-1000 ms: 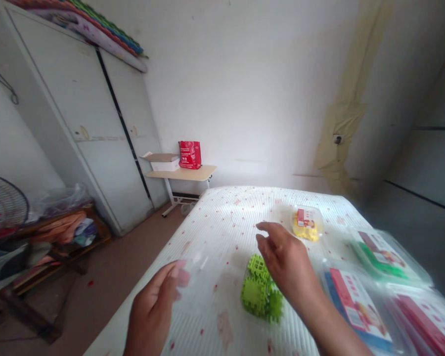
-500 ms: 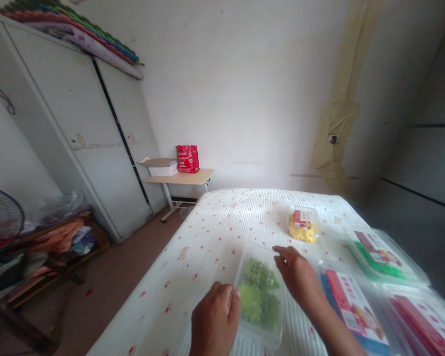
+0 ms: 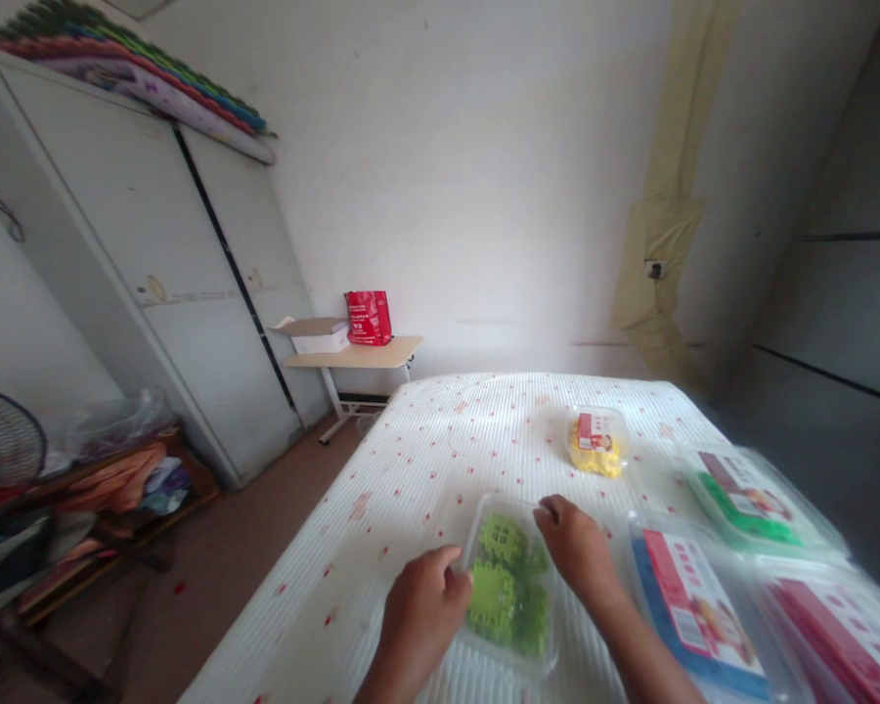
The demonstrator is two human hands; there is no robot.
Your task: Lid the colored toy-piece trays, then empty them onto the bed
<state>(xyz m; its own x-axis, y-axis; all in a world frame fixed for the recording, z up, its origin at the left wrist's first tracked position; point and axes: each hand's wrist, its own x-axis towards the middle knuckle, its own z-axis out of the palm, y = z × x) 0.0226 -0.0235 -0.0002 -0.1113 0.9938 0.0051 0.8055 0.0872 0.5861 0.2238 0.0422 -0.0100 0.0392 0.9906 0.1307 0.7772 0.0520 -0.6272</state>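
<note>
A clear plastic box with light green pieces inside (image 3: pixel 493 594) lies on the white, red-dotted bed cover (image 3: pixel 381 508). My left hand (image 3: pixel 429 596) is at the box's left edge, thumb and fingers closed on its rim. At the upper right corner of the same box is my right hand (image 3: pixel 573 538), its fingers pinched on the edge. The green pieces show through the clear plastic; whether the lid is fully seated cannot be told.
Beyond my right hand sits a clear box of yellow pieces (image 3: pixel 596 445). Boxes with blue (image 3: pixel 704 611), green (image 3: pixel 752 504) and dark red contents (image 3: pixel 836 626) lie on the right. A red bag (image 3: pixel 369 318) stands on a small table (image 3: pixel 381 354).
My left hand has shifted slightly up with its fingers more extended along the box edge. My right hand has curled in at the corner. The green pieces appear clearer.
</note>
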